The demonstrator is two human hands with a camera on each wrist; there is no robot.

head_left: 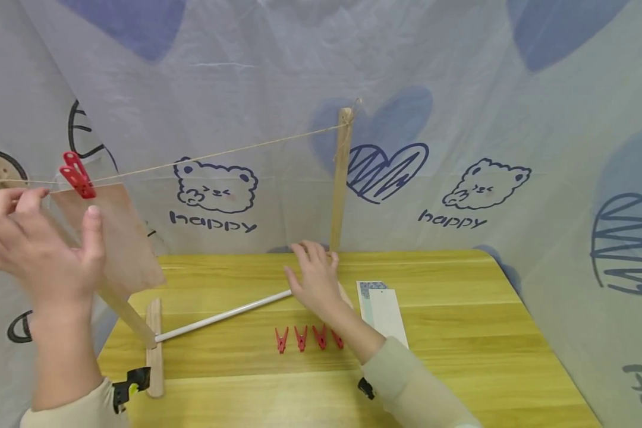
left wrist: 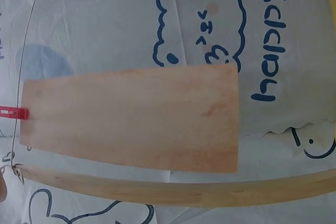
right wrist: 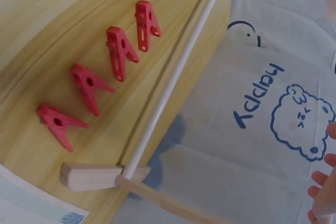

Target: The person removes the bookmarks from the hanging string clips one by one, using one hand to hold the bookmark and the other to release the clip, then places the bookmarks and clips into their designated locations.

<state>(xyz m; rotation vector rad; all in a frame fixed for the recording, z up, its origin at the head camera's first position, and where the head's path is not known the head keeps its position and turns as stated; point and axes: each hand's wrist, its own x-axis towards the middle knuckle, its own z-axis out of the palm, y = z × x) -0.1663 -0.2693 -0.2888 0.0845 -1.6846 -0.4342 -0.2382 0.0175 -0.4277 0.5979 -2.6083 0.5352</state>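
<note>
A plain pinkish-tan card (head_left: 120, 238) hangs from a twine line (head_left: 257, 145), fastened at its top edge by a red clothespin (head_left: 79, 178). My left hand (head_left: 48, 249) is raised just in front of the line's left end, thumb apart from the fingers and nothing held. In the left wrist view the whole hanging card (left wrist: 131, 119) shows beside a wooden post (left wrist: 210, 192). Over the table my right hand (head_left: 321, 279) reaches toward the foot of the right post (head_left: 340, 178), its fingers loosely bent and holding nothing. It covers part of that foot in the head view.
Several red clothespins (right wrist: 122, 53) lie in a row on the wooden table (head_left: 460, 356). A white rod (head_left: 224, 315) runs low between the posts' wooden feet (head_left: 155, 368). Flat cards (head_left: 387, 309) overlap at the right. A printed curtain (head_left: 299, 47) hangs behind.
</note>
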